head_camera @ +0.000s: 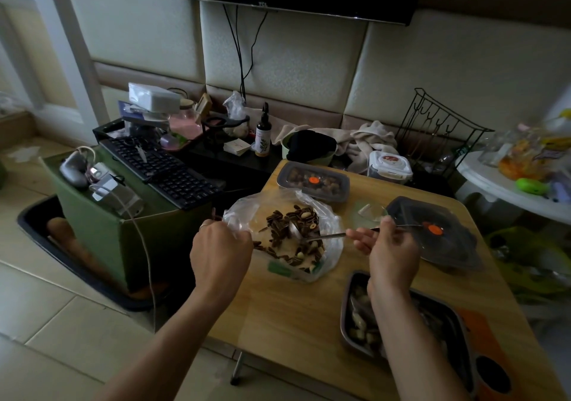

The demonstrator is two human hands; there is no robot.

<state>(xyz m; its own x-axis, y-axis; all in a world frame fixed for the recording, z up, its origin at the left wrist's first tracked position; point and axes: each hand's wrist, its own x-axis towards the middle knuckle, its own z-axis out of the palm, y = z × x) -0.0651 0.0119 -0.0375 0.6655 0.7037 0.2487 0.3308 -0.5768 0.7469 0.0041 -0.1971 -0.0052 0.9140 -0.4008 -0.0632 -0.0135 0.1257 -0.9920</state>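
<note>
Container nearest, right side: open grey rectangular plastic box (344,314) w/ pale nuts & dark bits inside, partly hidden under the right forearm. It sits on the light wooden counter (293,314).

Next out, both hands are at work. The left hand (221,253) has its fingers curled round the left rim of the clear thin plastic bag (332,243), bunching the film to hold the mouth wide. The right hand (391,252) pinches the far end of the slim metal spoon (321,237) betw. thumb & fingertips, w/ the spoon's bowl down among the dark striped seeds and pale nuts (287,218). The bag lies mid-counter, just beyond the open box.

Handling, as I judge it:
- Bag is soft, floppy & slick w/ no shape of its own. Grip it at the rim as now, since a loose hold prob. lets the mouth collapse.
- Seed mix is light, dry & loose. It'll slide off a tilted spoon, so keep it level.
- Spoon is stiff, light & smooth. An end pinch gives reach but less control, and a hold nearer mid-handle would be steadier.

Right of the bag is a dark grey plastic lid w/ orange sticker (448,246), lying flat. Farther off is a closed grey rectangular box w/ clear lid & orange sticker (330,195), brown contents inside. Beyond the counter: a white round lidded tub (390,162), and far left a black keyboard (167,165).
</note>
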